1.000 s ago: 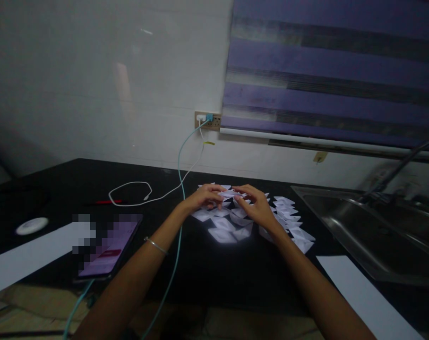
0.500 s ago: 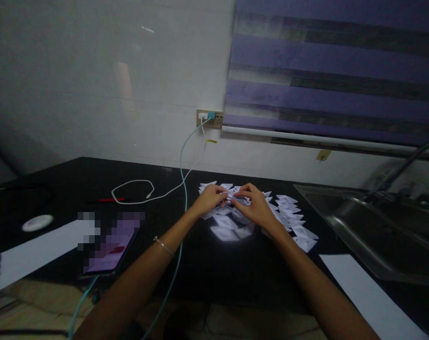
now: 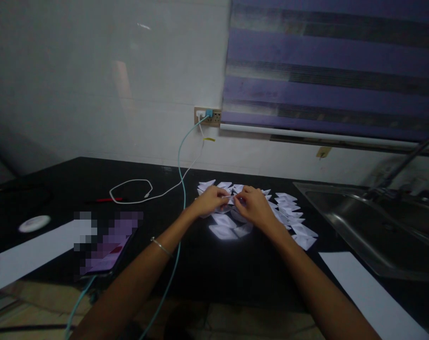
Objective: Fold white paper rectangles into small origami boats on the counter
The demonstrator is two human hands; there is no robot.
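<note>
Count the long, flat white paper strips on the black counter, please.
2. One long white paper strip lies at left, beside the flat purple-screened phone; the other white strip lies at right, near the metal sink. More could be hidden beneath either.

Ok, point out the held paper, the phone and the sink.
Held paper (image 3: 229,196): head view, on its thin visible edge.
Phone (image 3: 110,257): head view, on its screen.
Sink (image 3: 337,224): head view, on its metal rim.

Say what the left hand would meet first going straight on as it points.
Probably the right hand: it faces the left hand across the thin white paper both seem to pinch, though depth there is unclear.
</note>
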